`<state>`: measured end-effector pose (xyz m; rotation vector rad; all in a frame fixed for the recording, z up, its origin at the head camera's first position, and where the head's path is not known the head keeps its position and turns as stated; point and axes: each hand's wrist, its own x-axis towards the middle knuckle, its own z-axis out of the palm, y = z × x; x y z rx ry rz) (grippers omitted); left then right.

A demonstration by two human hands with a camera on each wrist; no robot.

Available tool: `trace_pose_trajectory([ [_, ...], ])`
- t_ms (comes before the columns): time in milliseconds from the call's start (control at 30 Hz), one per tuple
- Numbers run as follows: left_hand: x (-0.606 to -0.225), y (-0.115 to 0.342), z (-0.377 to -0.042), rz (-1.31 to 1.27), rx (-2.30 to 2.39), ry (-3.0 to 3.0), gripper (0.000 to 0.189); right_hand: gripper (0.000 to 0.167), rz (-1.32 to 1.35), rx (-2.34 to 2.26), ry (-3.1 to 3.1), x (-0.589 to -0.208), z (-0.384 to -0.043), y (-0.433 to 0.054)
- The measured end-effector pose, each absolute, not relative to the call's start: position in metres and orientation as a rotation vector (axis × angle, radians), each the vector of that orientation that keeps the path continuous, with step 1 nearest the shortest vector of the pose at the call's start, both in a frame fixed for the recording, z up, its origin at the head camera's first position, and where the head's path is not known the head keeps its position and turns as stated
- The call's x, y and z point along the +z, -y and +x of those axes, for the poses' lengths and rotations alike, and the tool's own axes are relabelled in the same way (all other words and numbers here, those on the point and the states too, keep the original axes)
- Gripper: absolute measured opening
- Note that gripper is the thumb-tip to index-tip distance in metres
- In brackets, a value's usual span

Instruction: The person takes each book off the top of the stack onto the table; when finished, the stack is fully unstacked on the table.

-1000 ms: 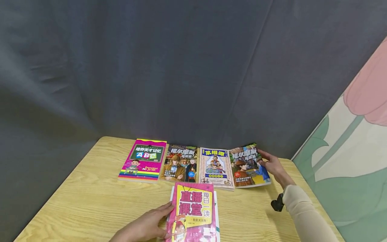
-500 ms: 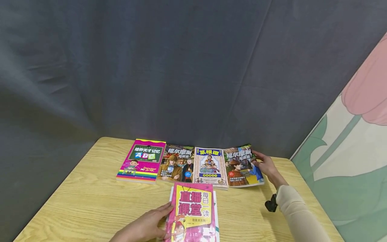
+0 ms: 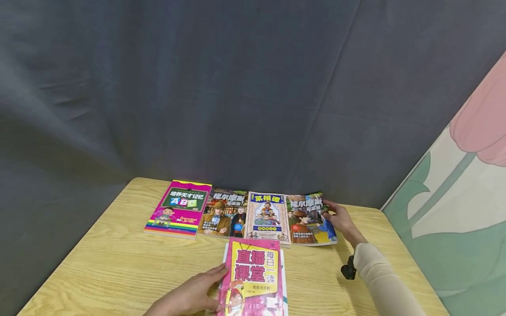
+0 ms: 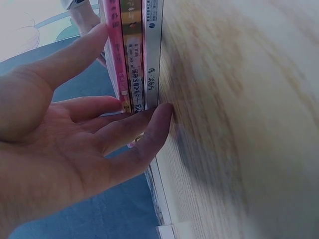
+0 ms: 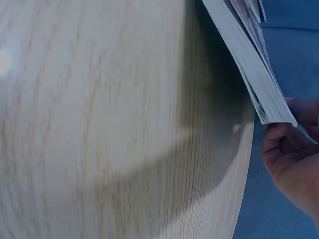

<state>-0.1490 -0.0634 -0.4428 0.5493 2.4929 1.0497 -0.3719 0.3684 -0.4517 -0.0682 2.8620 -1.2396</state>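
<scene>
My left hand (image 3: 191,292) rests its fingers against the left edge of a small stack of books with a pink-and-yellow paperback (image 3: 254,276) on top. The left wrist view shows the thumb beside the pink spine (image 4: 116,55), the other fingers along the stack's edge and the little finger down at the tabletop. My right hand (image 3: 343,223) pinches the right edge of a detective comic book (image 3: 310,221), the rightmost of a row. In the right wrist view, its fingers (image 5: 276,142) curl at the corner of the white page block (image 5: 249,64), which tilts up off the table.
To its left in the row lie a cream-and-blue book (image 3: 268,219), another detective book (image 3: 223,215) and a magenta ABC book (image 3: 178,210). They lie along the back of the wooden table (image 3: 99,263). A dark curtain (image 3: 237,87) hangs behind, and a flower-painted wall (image 3: 454,210) stands right.
My right hand has moved left, and the whole row of books has slid left with it. The rightmost book sits straighter and closer to its neighbour. The left hand and stack stay put.
</scene>
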Motion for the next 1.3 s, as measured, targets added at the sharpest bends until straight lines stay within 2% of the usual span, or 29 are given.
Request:
trace_pose_trajectory([
  [300, -0.443, 0.063, -0.151, 0.563, 1.032, -2.495, 0.083, 0.05, -0.24, -1.061, -3.041, -0.46, -0.366, -0.366],
  [533, -0.441, 0.062, -0.151, 0.578, 1.031, -2.493, 0.083, 0.049, -0.243, -0.939, -3.093, -0.47, -0.366, -0.371],
  [833, -0.442, 0.06, -0.15, 0.581, 1.052, -2.492, 0.082, 0.03, -0.315, -0.48, -3.203, -0.477, -0.369, -0.372],
  [1100, -0.444, 0.058, -0.15, 0.565, 1.049, -2.484, 0.081, 0.024, -0.295, -0.315, -3.283, -0.462, -0.338, -0.349],
  [1300, -0.444, 0.06, -0.15, 0.506, 1.094, -2.435, 0.082, 0.012, -0.542, -0.661, -3.405, -0.434, -0.292, -0.299],
])
